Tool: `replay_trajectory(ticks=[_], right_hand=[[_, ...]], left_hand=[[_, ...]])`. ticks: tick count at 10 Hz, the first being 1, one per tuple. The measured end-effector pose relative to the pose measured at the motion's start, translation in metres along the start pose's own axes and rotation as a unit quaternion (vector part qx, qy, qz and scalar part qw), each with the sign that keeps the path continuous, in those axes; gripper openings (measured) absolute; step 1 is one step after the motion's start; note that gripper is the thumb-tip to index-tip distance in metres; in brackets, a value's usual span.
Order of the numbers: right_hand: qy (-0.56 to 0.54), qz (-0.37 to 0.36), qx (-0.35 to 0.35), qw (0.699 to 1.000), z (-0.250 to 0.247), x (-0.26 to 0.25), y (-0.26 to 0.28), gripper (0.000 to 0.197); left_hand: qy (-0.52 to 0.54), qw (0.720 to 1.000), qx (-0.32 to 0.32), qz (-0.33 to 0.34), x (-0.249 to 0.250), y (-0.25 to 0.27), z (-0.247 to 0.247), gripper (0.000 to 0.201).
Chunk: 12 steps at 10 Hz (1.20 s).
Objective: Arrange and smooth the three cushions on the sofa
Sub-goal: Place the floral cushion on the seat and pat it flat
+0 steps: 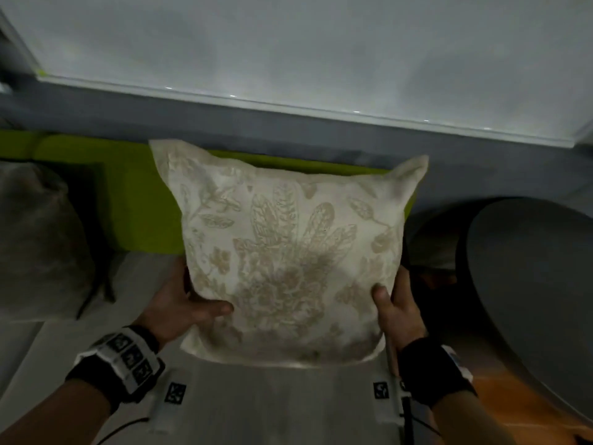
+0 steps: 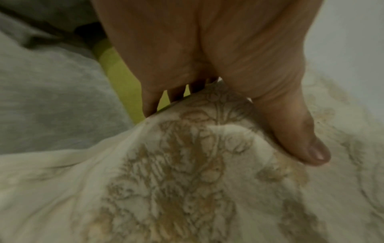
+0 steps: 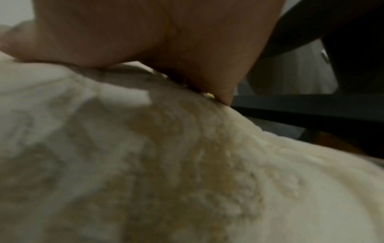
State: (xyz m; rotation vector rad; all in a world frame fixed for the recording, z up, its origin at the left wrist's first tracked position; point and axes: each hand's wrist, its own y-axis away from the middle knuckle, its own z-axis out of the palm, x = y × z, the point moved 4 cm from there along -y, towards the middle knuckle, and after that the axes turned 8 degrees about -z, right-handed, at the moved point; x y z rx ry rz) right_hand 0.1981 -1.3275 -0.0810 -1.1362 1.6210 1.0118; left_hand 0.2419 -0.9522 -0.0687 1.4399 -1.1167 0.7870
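Between both hands, cream floral cushion [image 1: 288, 248]

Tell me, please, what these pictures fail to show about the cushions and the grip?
- Left hand and right hand: fingers hidden behind the floral cushion, head view.
- Grey cushion: cut off by the left edge.
- Third cushion: not visible in any view.
- Right wrist view: blurred.

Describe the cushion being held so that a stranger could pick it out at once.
Find the green sofa back under the white wall. Against it leans the cream cushion, gripped by the left hand and right hand. Only it bears a beige leaf pattern.
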Motion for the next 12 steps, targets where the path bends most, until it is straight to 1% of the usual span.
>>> replay_trajectory(ticks=[1, 2, 3, 4, 5, 6, 7, 8, 9, 10, 11, 12], right_hand=[[0.036, -0.043, -0.006, 0.998, -0.007, -0.013, -0.021, 0.118], [0.055, -0.054, -0.001, 0.997, -0.016, -0.012, -0.036, 0.129], [0.058, -0.042, -0.016, 0.997, -0.021, -0.003, -0.045, 0.121], [0.068, -0.017, -0.039, 0.997, -0.02, 0.005, -0.052, 0.127], [0.061, -0.009, -0.053, 0.997, -0.014, 0.017, -0.058, 0.133], [0.039, -0.042, -0.057, 0.997, -0.01, 0.026, -0.057, 0.127], [0.03, -0.109, -0.011, 0.993, -0.014, 0.037, -0.05, 0.126], [0.134, -0.182, -0.025, 0.974, -0.012, 0.052, -0.054, 0.121], [0.173, -0.155, -0.067, 0.97, -0.002, 0.058, -0.066, 0.123], [0.215, -0.103, -0.083, 0.968, -0.005, 0.05, -0.076, 0.125], [0.203, -0.091, -0.106, 0.969, -0.014, 0.031, -0.071, 0.127], [0.135, -0.07, -0.115, 0.982, -0.025, 0.007, -0.022, 0.112]], left_hand=[[-0.021, 0.999, -0.012, 0.039, 0.008, -0.019, 0.007, 0.118], [-0.047, 0.999, -0.007, 0.021, 0.01, -0.034, 0.016, 0.125], [-0.054, 0.998, 0.009, 0.009, 0.002, -0.047, 0.025, 0.12], [-0.069, 0.998, 0.013, -0.003, -0.008, -0.054, 0.037, 0.12], [-0.09, 0.995, 0.022, -0.023, -0.019, -0.061, 0.045, 0.125], [-0.085, 0.996, 0.019, -0.036, -0.035, -0.065, 0.048, 0.129], [-0.075, 0.997, 0.001, -0.022, -0.044, -0.061, 0.052, 0.131], [-0.089, 0.996, -0.01, 0.001, -0.042, -0.062, 0.053, 0.123], [-0.123, 0.992, -0.019, -0.03, -0.038, -0.065, 0.051, 0.119], [-0.179, 0.983, 0.0, -0.042, -0.026, -0.06, 0.049, 0.119], [-0.202, 0.975, 0.01, -0.09, -0.016, -0.052, 0.039, 0.119], [-0.228, 0.962, 0.057, -0.138, -0.018, -0.029, 0.009, 0.119]])
